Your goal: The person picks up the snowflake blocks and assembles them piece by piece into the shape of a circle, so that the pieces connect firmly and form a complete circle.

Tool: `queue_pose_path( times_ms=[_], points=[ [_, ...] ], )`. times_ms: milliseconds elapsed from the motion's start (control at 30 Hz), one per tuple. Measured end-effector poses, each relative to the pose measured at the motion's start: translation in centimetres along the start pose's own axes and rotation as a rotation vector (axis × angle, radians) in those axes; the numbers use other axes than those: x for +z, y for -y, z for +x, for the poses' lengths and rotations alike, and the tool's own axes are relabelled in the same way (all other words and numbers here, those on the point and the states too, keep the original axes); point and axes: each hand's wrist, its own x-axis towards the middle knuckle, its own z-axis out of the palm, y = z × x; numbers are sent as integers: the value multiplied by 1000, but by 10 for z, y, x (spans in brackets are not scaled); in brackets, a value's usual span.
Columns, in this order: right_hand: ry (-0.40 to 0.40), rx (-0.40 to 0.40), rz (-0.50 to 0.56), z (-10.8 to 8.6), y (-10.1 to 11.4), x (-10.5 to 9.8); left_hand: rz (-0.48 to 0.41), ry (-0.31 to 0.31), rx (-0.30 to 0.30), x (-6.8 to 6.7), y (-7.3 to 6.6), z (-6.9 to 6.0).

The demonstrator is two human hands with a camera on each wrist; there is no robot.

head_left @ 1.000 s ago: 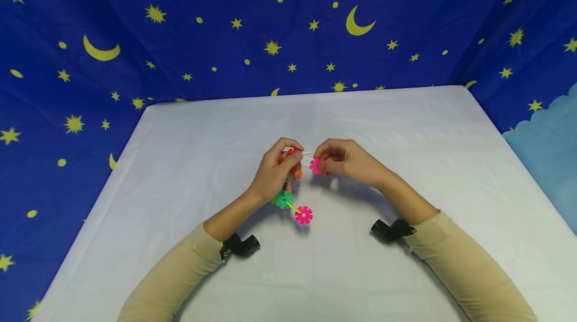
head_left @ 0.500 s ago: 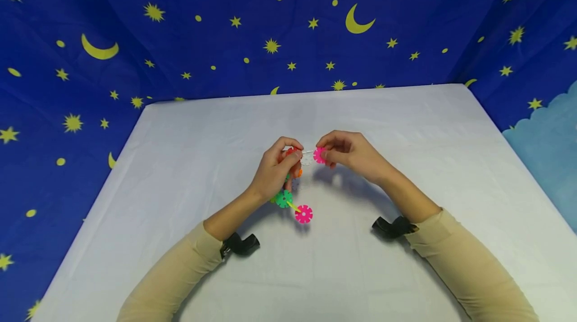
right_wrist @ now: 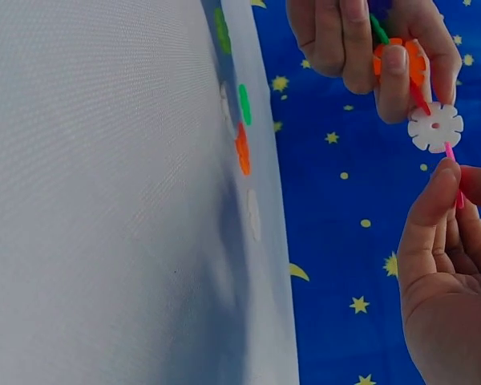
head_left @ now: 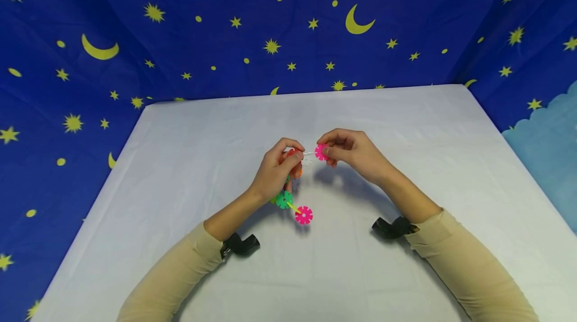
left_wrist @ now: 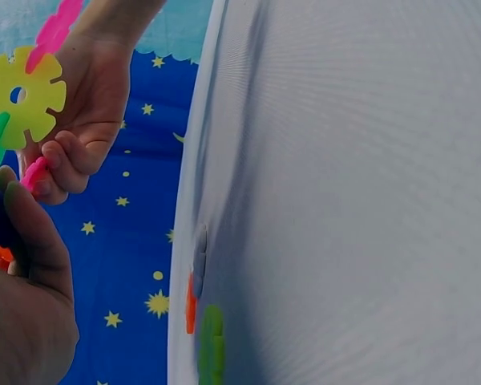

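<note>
text: none legible | labels: none | brands: none | numbers: none | signs: none readable

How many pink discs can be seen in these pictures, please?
2. One pink disc is pinched by the right hand; the other pink disc, lower in the head view, joins a yellow disc. More may be hidden by the left hand.

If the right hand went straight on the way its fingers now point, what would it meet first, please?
Most likely the white disc, just ahead of the pink disc that the right hand pinches; the two look already in contact, though depth is unclear. The left hand lies beyond.
</note>
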Motion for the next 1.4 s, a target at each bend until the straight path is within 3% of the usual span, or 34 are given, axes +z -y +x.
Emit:
queue_pose_path(
  times_ms=[267, 533, 700, 900, 1133, 1400],
  points=[
    [25, 6, 15, -1, 1, 3, 4, 5, -19, -3, 27, 6],
    [18, -14, -18, -1, 1, 6, 12, 23, 43, -5, 33, 6],
    [9, -26, -10, -2, 1, 9, 38, 22, 46, -5, 35, 6],
    [-10, -9, -6, -2, 3, 13, 64, 29, 14, -4, 30, 5],
    [-7, -10, -23, -2, 2, 14, 58, 41, 46, 1, 5, -1],
    [3, -16, -10, -5, 5, 16, 53, 35, 98, 4, 5, -4]
  ],
)
